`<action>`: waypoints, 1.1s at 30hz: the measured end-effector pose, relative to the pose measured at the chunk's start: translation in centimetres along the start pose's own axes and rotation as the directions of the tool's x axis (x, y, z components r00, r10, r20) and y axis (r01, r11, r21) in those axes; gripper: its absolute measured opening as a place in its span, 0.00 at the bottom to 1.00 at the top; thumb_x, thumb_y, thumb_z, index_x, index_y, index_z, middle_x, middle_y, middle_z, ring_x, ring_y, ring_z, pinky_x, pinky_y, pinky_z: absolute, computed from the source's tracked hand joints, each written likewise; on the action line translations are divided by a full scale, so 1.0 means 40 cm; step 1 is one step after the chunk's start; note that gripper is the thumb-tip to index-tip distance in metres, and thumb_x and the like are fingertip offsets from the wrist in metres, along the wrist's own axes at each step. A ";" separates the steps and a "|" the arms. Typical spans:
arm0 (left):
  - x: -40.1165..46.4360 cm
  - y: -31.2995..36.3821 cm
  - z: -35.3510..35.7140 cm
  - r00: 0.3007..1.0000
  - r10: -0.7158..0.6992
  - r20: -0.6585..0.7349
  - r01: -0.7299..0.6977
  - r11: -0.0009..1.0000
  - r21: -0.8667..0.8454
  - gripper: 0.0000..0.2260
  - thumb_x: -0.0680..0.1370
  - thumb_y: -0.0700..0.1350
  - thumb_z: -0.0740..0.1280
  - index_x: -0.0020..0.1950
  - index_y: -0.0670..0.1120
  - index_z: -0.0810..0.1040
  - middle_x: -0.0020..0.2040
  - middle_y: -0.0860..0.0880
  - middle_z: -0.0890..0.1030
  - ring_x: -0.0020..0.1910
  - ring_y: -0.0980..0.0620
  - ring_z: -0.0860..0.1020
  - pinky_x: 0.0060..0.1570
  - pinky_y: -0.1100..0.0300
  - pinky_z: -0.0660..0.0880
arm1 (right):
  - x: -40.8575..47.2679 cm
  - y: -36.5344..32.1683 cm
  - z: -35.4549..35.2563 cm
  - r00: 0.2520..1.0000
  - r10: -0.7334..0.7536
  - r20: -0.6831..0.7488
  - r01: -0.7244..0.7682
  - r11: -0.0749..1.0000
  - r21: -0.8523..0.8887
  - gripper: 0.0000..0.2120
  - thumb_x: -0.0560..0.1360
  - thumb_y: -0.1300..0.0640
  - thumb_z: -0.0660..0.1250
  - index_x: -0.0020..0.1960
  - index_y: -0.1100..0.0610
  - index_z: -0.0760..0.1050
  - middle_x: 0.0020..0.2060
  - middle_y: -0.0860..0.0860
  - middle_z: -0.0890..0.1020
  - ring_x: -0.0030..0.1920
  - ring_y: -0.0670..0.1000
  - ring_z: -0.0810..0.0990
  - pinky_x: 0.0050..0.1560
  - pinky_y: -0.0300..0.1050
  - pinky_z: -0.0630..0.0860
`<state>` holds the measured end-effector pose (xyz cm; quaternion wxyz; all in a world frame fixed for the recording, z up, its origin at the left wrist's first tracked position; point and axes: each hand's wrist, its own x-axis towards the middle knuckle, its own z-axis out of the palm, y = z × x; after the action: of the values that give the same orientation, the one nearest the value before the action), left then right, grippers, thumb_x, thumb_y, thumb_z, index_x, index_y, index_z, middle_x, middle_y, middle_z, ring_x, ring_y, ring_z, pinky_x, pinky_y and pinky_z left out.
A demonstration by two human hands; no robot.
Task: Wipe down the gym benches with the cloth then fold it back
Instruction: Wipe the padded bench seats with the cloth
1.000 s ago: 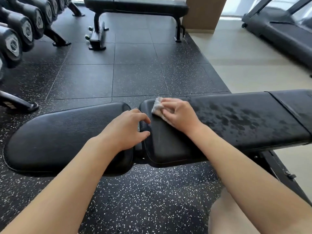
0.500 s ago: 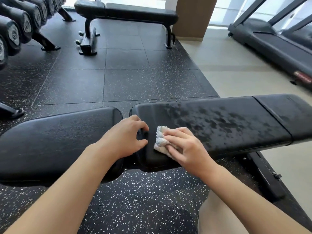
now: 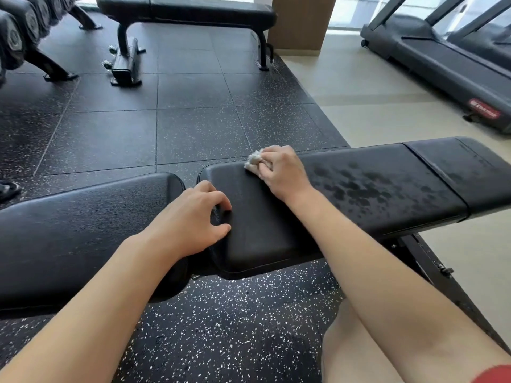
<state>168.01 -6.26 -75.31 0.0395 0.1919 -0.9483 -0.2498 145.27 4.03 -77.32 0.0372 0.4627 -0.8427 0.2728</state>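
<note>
A black padded gym bench (image 3: 373, 186) runs across the view, its long pad spotted with wet droplets to the right. My right hand (image 3: 282, 172) presses a small bunched white cloth (image 3: 253, 161) on the far left corner of that pad. My left hand (image 3: 190, 219) rests with curled fingers at the gap between the long pad and the shorter seat pad (image 3: 83, 225), gripping the long pad's near left edge. A second black bench (image 3: 193, 9) stands further back on the rubber floor.
A dumbbell rack (image 3: 22, 31) lines the far left. A treadmill (image 3: 448, 56) sits on the light floor at the right, a wooden pillar (image 3: 301, 20) behind. The bench's metal frame (image 3: 431, 261) angles down at the right. My knee (image 3: 356, 346) shows at the bottom.
My right hand has swept the cloth from the near edge of the pad back to its far edge. The left hand has stayed at the gap.
</note>
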 end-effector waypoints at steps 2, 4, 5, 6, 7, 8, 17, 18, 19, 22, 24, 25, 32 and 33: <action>0.003 -0.006 -0.012 1.000 -0.013 0.014 0.014 1.000 -0.013 0.12 0.72 0.55 0.77 0.55 0.60 0.82 0.56 0.59 0.74 0.54 0.55 0.76 0.61 0.50 0.75 | -0.040 -0.042 0.014 1.000 -0.029 0.011 0.029 0.998 0.053 0.13 0.75 0.51 0.63 0.46 0.54 0.85 0.55 0.48 0.85 0.54 0.57 0.79 0.60 0.53 0.76; 0.006 -0.009 -0.024 0.999 -0.045 0.011 0.045 0.999 -0.020 0.12 0.69 0.60 0.74 0.51 0.62 0.81 0.55 0.61 0.75 0.54 0.56 0.78 0.61 0.48 0.76 | -0.116 -0.072 0.007 0.996 -0.085 0.016 0.083 0.991 0.101 0.09 0.74 0.56 0.68 0.50 0.55 0.86 0.58 0.47 0.84 0.56 0.56 0.77 0.62 0.52 0.75; 0.009 -0.011 -0.027 0.998 -0.060 0.008 0.060 0.998 -0.018 0.13 0.67 0.62 0.72 0.50 0.64 0.80 0.54 0.62 0.76 0.54 0.56 0.79 0.60 0.48 0.77 | -0.159 -0.086 -0.006 0.992 -0.126 0.019 0.122 0.984 0.130 0.09 0.74 0.58 0.69 0.51 0.56 0.85 0.59 0.48 0.83 0.57 0.56 0.77 0.63 0.50 0.74; 0.010 -0.011 -0.028 0.998 -0.066 0.008 0.067 0.998 -0.021 0.13 0.67 0.62 0.71 0.50 0.64 0.80 0.54 0.62 0.75 0.53 0.56 0.79 0.60 0.48 0.77 | -0.204 -0.095 -0.021 0.985 -0.168 0.025 0.162 0.974 0.159 0.08 0.74 0.60 0.70 0.51 0.57 0.85 0.60 0.48 0.83 0.57 0.56 0.77 0.63 0.47 0.73; 0.011 -0.011 -0.027 0.998 -0.069 0.011 0.069 0.997 -0.025 0.13 0.68 0.61 0.73 0.51 0.64 0.80 0.54 0.61 0.75 0.53 0.56 0.79 0.59 0.48 0.77 | -0.248 -0.096 -0.036 0.977 -0.209 0.034 0.200 0.963 0.182 0.08 0.74 0.61 0.71 0.52 0.58 0.85 0.60 0.48 0.83 0.57 0.55 0.76 0.63 0.45 0.72; 0.011 -0.009 -0.026 0.998 -0.065 0.012 0.065 0.997 -0.029 0.12 0.70 0.59 0.75 0.52 0.63 0.81 0.55 0.61 0.75 0.53 0.56 0.79 0.59 0.48 0.77 | -0.289 -0.089 -0.051 0.969 -0.243 0.045 0.230 0.953 0.196 0.08 0.75 0.62 0.71 0.53 0.58 0.84 0.60 0.47 0.82 0.57 0.54 0.76 0.64 0.43 0.72; 0.015 -0.004 -0.007 0.999 -0.050 -0.001 0.050 0.999 -0.001 0.10 0.74 0.53 0.75 0.54 0.59 0.81 0.57 0.58 0.74 0.54 0.54 0.77 0.60 0.53 0.75 | -0.173 0.134 -0.124 0.997 -0.069 -0.017 0.069 0.997 0.013 0.09 0.74 0.65 0.73 0.53 0.58 0.86 0.56 0.52 0.85 0.56 0.57 0.81 0.63 0.32 0.66; 0.015 -0.001 -0.006 0.999 -0.051 -0.007 0.051 0.999 0.007 0.10 0.74 0.52 0.75 0.54 0.58 0.81 0.57 0.57 0.74 0.54 0.54 0.77 0.60 0.54 0.74 | -0.131 0.140 -0.114 0.999 -0.031 -0.036 0.031 0.999 0.009 0.08 0.74 0.64 0.73 0.52 0.57 0.87 0.55 0.52 0.86 0.55 0.57 0.81 0.61 0.30 0.65; 0.015 0.003 -0.005 0.999 -0.053 -0.012 0.054 0.998 0.018 0.10 0.74 0.53 0.75 0.54 0.58 0.80 0.57 0.57 0.74 0.54 0.54 0.77 0.59 0.55 0.74 | -0.095 0.138 -0.100 0.999 0.009 -0.044 -0.008 1.000 0.011 0.07 0.75 0.61 0.72 0.51 0.57 0.87 0.55 0.52 0.86 0.55 0.57 0.81 0.59 0.30 0.64; 0.019 0.011 -0.005 0.998 -0.062 -0.012 0.062 0.997 0.039 0.10 0.74 0.53 0.75 0.54 0.58 0.80 0.57 0.57 0.73 0.53 0.54 0.77 0.58 0.54 0.75 | -0.033 0.091 -0.042 0.997 0.058 -0.051 -0.057 0.998 0.028 0.11 0.75 0.52 0.67 0.48 0.55 0.87 0.54 0.51 0.85 0.56 0.55 0.80 0.61 0.37 0.68; 0.022 0.009 -0.008 0.998 -0.068 -0.003 0.068 0.997 0.023 0.10 0.74 0.54 0.76 0.52 0.59 0.79 0.56 0.57 0.73 0.53 0.54 0.77 0.59 0.51 0.76 | -0.044 0.041 -0.004 0.998 0.029 -0.049 -0.027 0.999 0.046 0.09 0.75 0.54 0.68 0.47 0.53 0.87 0.55 0.47 0.85 0.55 0.55 0.79 0.62 0.47 0.74; 0.024 0.008 -0.011 0.998 -0.070 0.001 0.070 0.997 0.011 0.10 0.73 0.54 0.76 0.51 0.59 0.79 0.56 0.58 0.73 0.53 0.54 0.77 0.59 0.50 0.76 | -0.067 0.017 0.007 0.999 -0.007 -0.047 0.009 0.999 0.052 0.08 0.75 0.55 0.68 0.47 0.53 0.86 0.55 0.46 0.84 0.55 0.55 0.78 0.61 0.50 0.75; 0.025 0.006 -0.010 0.997 -0.075 -0.015 0.075 0.997 -0.026 0.09 0.72 0.53 0.77 0.48 0.59 0.79 0.54 0.59 0.73 0.53 0.55 0.77 0.58 0.50 0.76 | -0.291 -0.043 -0.052 0.991 -0.128 -0.027 0.131 0.982 0.137 0.09 0.78 0.58 0.70 0.57 0.55 0.84 0.62 0.45 0.80 0.60 0.51 0.74 0.67 0.42 0.70; 0.026 0.006 -0.009 0.997 -0.078 -0.014 0.078 0.997 -0.026 0.09 0.72 0.53 0.77 0.49 0.59 0.79 0.54 0.59 0.73 0.53 0.55 0.77 0.58 0.50 0.76 | -0.299 -0.038 -0.065 0.993 -0.117 -0.019 0.119 0.987 0.107 0.10 0.78 0.56 0.71 0.59 0.55 0.83 0.63 0.46 0.80 0.63 0.52 0.73 0.68 0.44 0.70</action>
<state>167.03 -6.65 -74.89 0.0394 0.2301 -0.9364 -0.2619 152.81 13.75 -78.22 0.0334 0.5114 -0.7975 0.3184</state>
